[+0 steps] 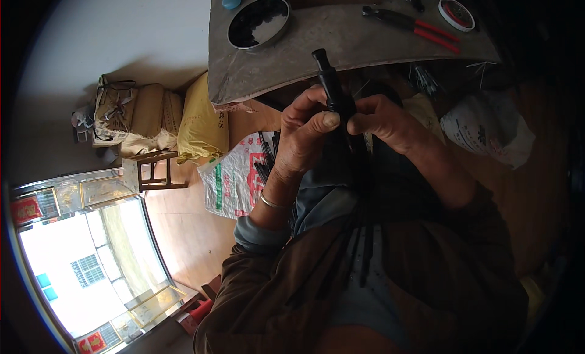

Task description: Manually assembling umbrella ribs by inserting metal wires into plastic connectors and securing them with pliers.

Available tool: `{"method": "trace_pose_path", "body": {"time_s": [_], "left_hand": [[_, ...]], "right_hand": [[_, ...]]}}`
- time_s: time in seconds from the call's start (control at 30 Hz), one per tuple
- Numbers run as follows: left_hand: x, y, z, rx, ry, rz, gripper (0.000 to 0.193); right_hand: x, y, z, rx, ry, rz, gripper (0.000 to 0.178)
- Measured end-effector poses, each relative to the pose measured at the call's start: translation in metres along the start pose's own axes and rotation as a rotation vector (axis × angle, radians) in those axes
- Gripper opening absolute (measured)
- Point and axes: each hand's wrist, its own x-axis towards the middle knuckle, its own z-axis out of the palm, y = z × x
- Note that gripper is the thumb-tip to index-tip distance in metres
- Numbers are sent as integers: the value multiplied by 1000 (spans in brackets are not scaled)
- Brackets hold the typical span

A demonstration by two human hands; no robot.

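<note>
Both my hands hold a black stepped tube (329, 84) upright in front of me, just off the table's near edge. My left hand (308, 125) closes around its left side, the thumb pressed against the wider collar. From the other side my right hand (390, 123) pinches its lower part between thumb and curled fingers. The tube's lower end disappears into the dark between my hands. Several thin black rods (364, 256) lie over my lap, and more black rods (266, 151) stick out beside my left forearm.
On the dark table (329, 37) are a round metal dish (250, 47) of small black and whitish pieces, red-handled pliers (436, 37) and a round white lid (444, 10). A wooden stool (146, 176), a yellow sack (204, 125) and a white plastic bag (487, 128) stand around.
</note>
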Motion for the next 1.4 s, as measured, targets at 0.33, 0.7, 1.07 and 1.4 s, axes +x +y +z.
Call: {"method": "trace_pose_path", "body": {"time_s": [0.33, 0.7, 1.07, 1.4], "left_hand": [[28, 36, -19, 248, -298, -193, 26], [-20, 25, 57, 204, -220, 91, 74], [36, 27, 36, 646, 346, 8, 27], [32, 22, 42, 513, 351, -45, 20]], "right_hand": [[6, -6, 16, 504, -234, -122, 46], [9, -15, 16, 259, 293, -391, 23], [29, -6, 43, 273, 425, -594, 31], [6, -15, 21, -286, 544, -640, 27]]}}
